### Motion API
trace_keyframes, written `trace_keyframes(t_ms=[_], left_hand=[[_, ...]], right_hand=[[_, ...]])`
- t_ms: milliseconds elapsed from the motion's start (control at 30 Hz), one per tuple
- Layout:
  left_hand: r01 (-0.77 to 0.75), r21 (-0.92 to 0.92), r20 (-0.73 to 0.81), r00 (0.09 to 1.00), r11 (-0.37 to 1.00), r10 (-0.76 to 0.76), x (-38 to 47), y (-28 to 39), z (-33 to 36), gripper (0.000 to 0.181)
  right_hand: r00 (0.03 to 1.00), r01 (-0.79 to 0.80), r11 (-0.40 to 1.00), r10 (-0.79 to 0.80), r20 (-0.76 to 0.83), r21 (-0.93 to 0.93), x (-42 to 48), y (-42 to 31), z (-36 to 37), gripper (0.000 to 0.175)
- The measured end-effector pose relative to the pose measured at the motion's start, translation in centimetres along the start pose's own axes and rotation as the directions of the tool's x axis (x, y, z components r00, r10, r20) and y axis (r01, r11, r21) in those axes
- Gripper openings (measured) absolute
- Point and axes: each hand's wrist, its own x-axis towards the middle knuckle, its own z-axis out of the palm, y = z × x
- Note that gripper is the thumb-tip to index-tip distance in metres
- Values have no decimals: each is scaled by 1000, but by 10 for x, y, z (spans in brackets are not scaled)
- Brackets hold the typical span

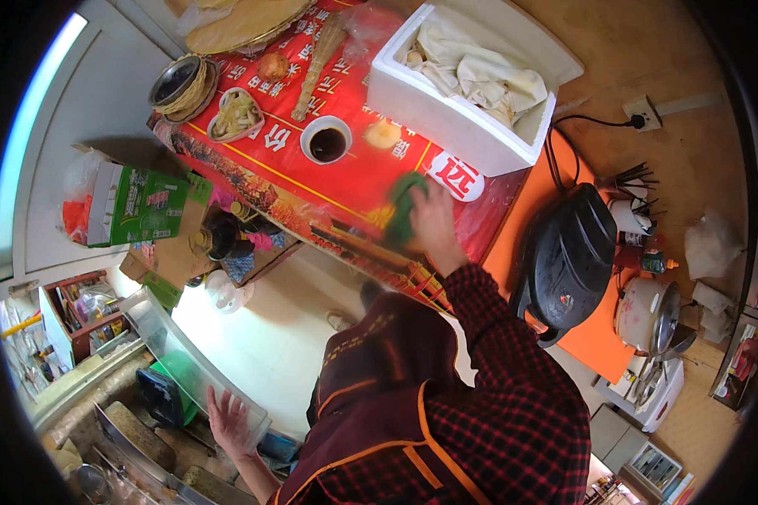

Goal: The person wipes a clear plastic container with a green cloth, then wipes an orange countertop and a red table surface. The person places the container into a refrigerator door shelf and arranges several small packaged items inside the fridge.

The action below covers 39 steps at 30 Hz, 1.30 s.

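Note:
My right hand (434,218) presses a blurred green cloth (402,208) onto the red printed table cover (347,183). Right beside its fingers lies a white oval piece with red lettering (460,177). To the left of the cloth stands a white bowl of dark liquid (327,140), and a round pale item (383,134) lies between them. Down at the left, my left hand (228,420) hangs with fingers spread and holds nothing. It overlaps a clear plastic panel (183,360); whether it touches the panel I cannot tell.
A white foam box (442,120) with cloth inside stands at the table's back. To the right, a black electric griddle (568,259) and a pot (644,315) sit on an orange top. A heart-shaped bowl (235,115), a straw brush (319,66) and a green carton (142,205) are leftward.

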Motion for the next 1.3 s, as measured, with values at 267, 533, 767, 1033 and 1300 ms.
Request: trace_keyframes(t_ms=[267,533,767,1033,1300], left_hand=[[-3,94,11,1000,996,2,6,4,20,69],[-42,173,49,998,984,34,24,0,29,70],[58,285,45,996,957,-74,28,26,26,72],[30,265,263,959,964,-102,55,22,32,71],[41,205,365,924,978,-115,82,22,5,76]], right_hand=[[947,-236,933,283,151,-270,22,41,13,22],[818,-547,796,574,35,-261,-29,134,-82,29],[858,-454,817,509,73,-355,29,271,-18,35],[759,-307,841,499,418,-445,-107,51,-51,20],[429,-815,576,668,608,-57,-149,15,-142,38]])
